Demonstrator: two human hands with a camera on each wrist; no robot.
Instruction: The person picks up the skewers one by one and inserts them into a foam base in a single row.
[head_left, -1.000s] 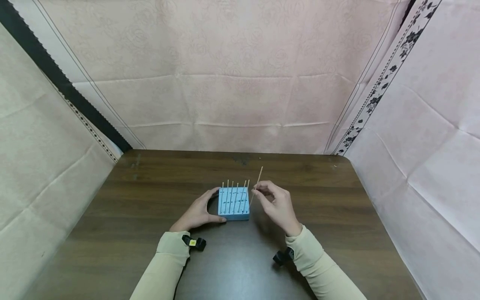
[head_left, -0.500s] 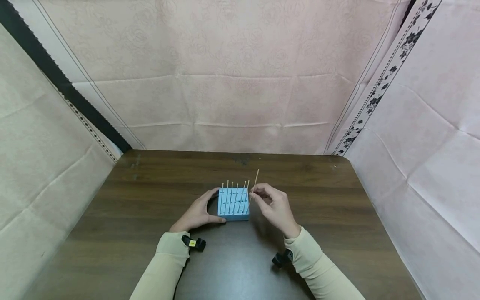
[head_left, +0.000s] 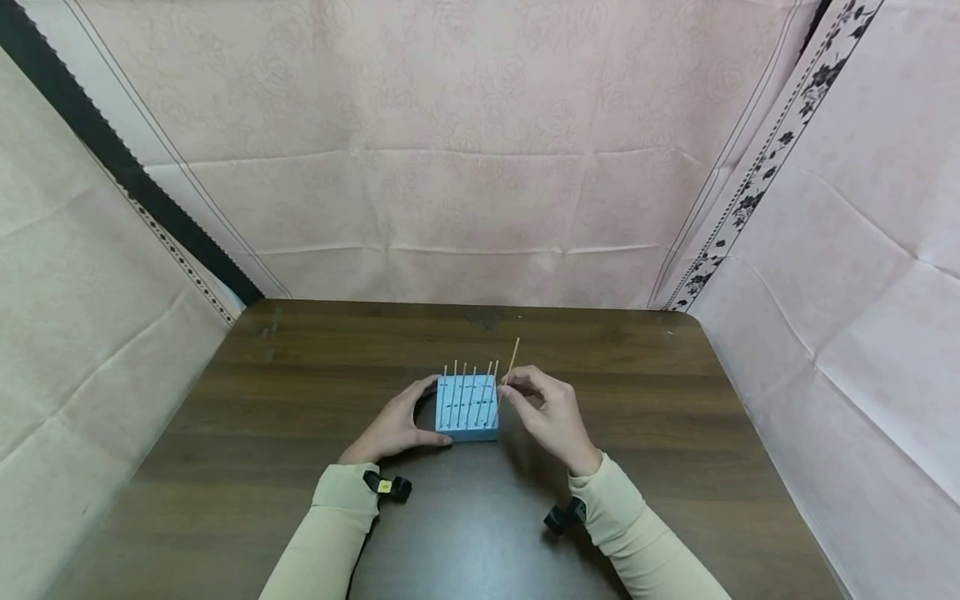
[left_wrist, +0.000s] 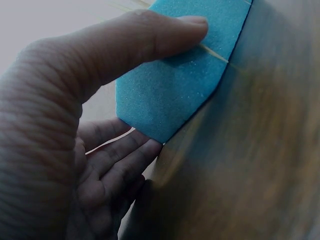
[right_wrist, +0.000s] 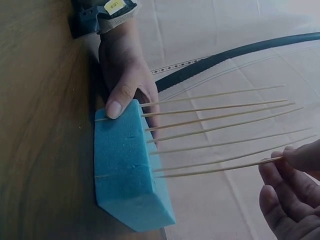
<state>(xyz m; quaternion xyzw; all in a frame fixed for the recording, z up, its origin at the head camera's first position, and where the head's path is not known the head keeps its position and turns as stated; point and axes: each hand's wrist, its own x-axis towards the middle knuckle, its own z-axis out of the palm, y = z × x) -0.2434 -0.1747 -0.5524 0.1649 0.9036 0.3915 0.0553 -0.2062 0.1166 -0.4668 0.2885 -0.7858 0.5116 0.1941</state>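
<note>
Near the table's (head_left: pixel 300 467) middle, left hand (head_left: pixel 392 428) steadies the light, soft foam block (head_left: pixel 467 407); right fingers (head_left: pixel 517 392) pinch a thin, brittle skewer (head_left: pixel 512 361) mid-shaft, best held low

A dark brown wood-grain table (head_left: pixel 300 400) is seen, its far edge set against a back wall draped with pale pink cloth (head_left: pixel 450 150) printed faintly with roses and marked by horizontal fold creases. Both sides are closed in by similar pink cloth panels (head_left: pixel 862 275), a black strip with dotted trim (head_left: pixel 112 154) being run diagonally along the left seam and a black floral border (head_left: pixel 757 187) along the right seam. The space is lit evenly and softly, and a few small scuffs (head_left: pixel 483 317) are visible near the table's far edge.
</note>
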